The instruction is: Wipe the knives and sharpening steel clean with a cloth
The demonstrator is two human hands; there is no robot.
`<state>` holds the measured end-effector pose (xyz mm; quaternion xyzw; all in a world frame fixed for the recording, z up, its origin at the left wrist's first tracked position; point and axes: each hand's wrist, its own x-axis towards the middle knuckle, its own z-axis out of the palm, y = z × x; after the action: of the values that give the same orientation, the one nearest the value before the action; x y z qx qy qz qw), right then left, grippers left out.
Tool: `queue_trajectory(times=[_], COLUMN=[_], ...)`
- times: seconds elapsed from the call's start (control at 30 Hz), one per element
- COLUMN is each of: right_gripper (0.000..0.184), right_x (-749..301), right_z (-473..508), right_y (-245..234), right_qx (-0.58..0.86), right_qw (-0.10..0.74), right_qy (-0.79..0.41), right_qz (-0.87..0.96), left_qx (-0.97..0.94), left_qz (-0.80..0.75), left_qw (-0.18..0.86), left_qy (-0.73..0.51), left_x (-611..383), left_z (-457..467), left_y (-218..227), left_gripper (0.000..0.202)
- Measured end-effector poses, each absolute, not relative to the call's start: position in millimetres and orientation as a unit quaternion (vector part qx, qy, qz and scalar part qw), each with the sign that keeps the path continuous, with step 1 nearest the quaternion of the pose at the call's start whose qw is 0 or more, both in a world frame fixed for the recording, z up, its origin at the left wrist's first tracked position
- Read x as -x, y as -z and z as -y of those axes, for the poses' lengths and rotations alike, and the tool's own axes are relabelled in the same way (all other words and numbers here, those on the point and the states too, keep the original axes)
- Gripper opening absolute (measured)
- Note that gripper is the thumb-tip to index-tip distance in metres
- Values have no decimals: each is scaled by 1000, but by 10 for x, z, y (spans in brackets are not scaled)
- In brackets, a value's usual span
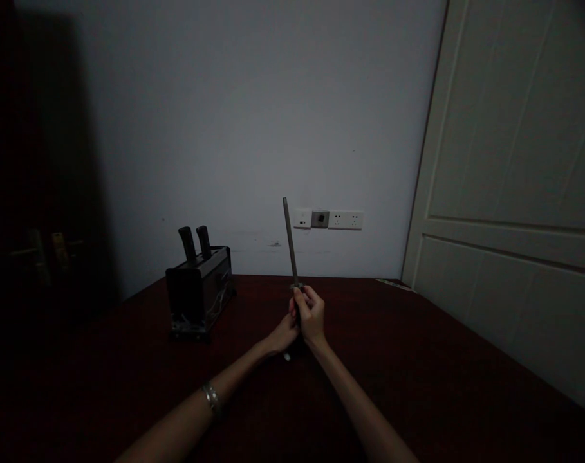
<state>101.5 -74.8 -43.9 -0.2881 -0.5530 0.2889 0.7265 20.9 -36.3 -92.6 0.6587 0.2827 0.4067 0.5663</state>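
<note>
A honing steel [290,241] with a long grey rod points up and tilts slightly left, in the middle of the head view. My right hand [313,317] is closed around its dark handle, just under the guard, with the thumb on the near side. My left hand [283,334] is closed lower on the handle, and its fingers are partly hidden behind my right hand. A small white piece [287,355] shows just below my left hand; I cannot tell whether it belongs to the handle.
A knife block [200,289] with two black handles [195,243] upright in its top stands to the left on the dark red table [369,360]. Behind is a pale wall with a row of sockets [345,220]. A light panelled door [509,270] borders the right side.
</note>
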Motion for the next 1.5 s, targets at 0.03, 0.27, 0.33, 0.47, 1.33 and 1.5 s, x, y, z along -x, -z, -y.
queue_trajectory(times=[0.03,0.27,0.33,0.47,1.33,1.5], right_gripper=[26,28,29,30,44,48], right_x=[-1020,-1025,-1014,-1004,-424,-307], right_z=[745,782,814,882,1037,899], right_y=[440,362,283,81,-1307,-1452], right_qx=[287,279,276,262,189,142], right_qw=[729,730,727,727,634,613], right_qy=[-294,-325,-332,-353,-528,-569], right_qz=[548,533,534,528,532,529], left_qx=[-656,-595,-580,-621,-839,-841], left_qz=[-293,-346,-339,-278,77,30], left_qw=[542,298,244,148,-483,-410], left_qy=[-435,-661,-700,-718,-239,-353], left_x=[-202,-28,35,142,1107,1239], left_z=[343,285,355,633,1127,1118], left_y=[900,460,288,21,-1482,-1957], left_gripper=[31,17,15,11,27,25])
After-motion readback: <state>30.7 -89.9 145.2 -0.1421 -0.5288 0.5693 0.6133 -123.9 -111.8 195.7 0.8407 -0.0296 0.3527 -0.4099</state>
